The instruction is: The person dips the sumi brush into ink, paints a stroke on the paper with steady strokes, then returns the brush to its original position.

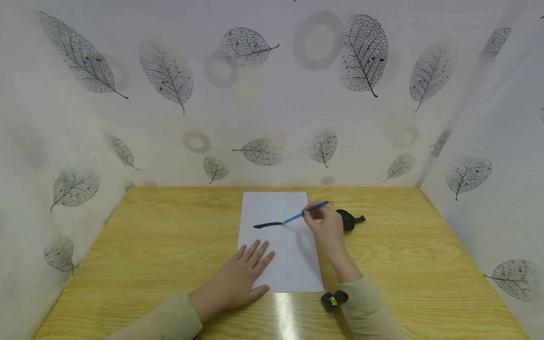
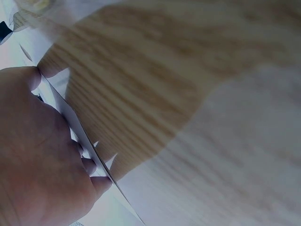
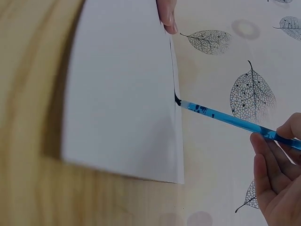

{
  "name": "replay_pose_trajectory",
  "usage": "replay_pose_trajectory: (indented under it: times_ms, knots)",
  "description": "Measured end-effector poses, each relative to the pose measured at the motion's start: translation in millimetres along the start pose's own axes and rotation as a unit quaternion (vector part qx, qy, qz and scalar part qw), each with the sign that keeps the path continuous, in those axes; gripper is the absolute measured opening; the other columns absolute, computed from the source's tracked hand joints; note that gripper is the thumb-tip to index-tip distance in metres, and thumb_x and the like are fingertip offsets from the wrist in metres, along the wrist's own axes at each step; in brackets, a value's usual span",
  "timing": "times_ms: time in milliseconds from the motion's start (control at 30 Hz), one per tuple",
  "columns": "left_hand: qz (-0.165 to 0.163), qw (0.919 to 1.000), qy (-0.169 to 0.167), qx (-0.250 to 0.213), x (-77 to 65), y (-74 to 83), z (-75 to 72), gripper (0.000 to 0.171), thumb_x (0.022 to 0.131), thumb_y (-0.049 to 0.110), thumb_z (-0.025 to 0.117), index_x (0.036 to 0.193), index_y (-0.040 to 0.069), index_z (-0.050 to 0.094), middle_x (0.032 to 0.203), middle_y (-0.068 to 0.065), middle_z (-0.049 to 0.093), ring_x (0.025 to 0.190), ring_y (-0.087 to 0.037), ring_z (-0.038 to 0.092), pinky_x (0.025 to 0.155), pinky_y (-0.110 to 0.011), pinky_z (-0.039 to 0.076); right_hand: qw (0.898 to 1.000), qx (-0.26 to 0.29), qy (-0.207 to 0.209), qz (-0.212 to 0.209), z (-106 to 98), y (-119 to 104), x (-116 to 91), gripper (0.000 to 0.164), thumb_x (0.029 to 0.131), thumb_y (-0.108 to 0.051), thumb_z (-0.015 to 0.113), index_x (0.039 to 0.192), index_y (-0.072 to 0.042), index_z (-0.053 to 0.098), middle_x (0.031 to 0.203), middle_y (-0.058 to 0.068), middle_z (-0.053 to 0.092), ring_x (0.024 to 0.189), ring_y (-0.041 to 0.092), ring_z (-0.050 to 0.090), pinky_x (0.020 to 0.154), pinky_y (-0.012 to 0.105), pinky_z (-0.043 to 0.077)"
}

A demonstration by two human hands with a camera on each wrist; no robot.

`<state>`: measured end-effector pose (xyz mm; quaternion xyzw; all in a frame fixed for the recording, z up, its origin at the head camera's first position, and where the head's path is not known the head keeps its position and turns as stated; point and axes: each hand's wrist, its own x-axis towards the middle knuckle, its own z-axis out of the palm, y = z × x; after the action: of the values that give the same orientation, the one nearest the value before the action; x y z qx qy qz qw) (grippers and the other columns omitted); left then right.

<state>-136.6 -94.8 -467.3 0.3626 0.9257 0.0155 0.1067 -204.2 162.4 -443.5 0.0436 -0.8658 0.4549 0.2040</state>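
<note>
Sleeves [image 1: 175, 315], left hand [image 1: 243, 277] on paper [image 1: 293, 269], right hand [image 1: 329, 231] pinching blue brush [image 1: 293, 218]

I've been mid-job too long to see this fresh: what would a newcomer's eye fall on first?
Probably the bold black stroke across the white sheet, with the blue brush in the right hand at its right end. Next, perhaps, the left hand across the sheet's lower left edge, and the dark leaf prints on the backdrop behind the table.
</note>
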Motion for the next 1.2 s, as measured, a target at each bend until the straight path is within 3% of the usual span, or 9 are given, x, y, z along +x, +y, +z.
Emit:
replay_pose_trajectory:
  times_ms: [800,1067,1200]
  knots:
    - [0.004,1.0000,0.000,-0.008,-1.9,0.1,-3.3,0.075,0.109,0.056,0.046,0.170,0.016,0.026,0.179,-0.012,0.017,0.166,-0.033,0.018,0.133,-0.054,0.026,1.000,-0.001,0.021,0.015,-18.7,14.4,0.5,0.005,0.093,-0.001,0.076,0.096,-0.003,0.079,0.094,0.015,0.081,0.081,0.029,0.077,0.066,0.013,0.052]
    - [0.006,1.0000,0.000,-0.006,-1.7,-0.1,-3.1,0.075,0.109,0.056,0.046,0.170,0.016,0.027,0.179,-0.012,0.017,0.166,-0.034,0.019,0.133,-0.054,0.027,0.999,0.008,0.021,0.028,-24.7,18.6,-0.3,0.004,0.095,-0.001,0.075,0.098,0.001,0.077,0.096,0.018,0.080,0.079,0.020,0.075,0.067,0.013,0.054]
    - [0.006,1.0000,-0.001,-0.004,-1.3,-0.2,-2.6,0.075,0.109,0.056,0.046,0.170,0.016,0.026,0.179,-0.012,0.017,0.166,-0.033,0.018,0.133,-0.054,0.026,0.999,0.011,0.017,0.037,-27.6,20.2,-1.1,0.005,0.096,-0.001,0.073,0.099,0.000,0.077,0.097,0.019,0.080,0.083,0.026,0.077,0.069,0.012,0.055]
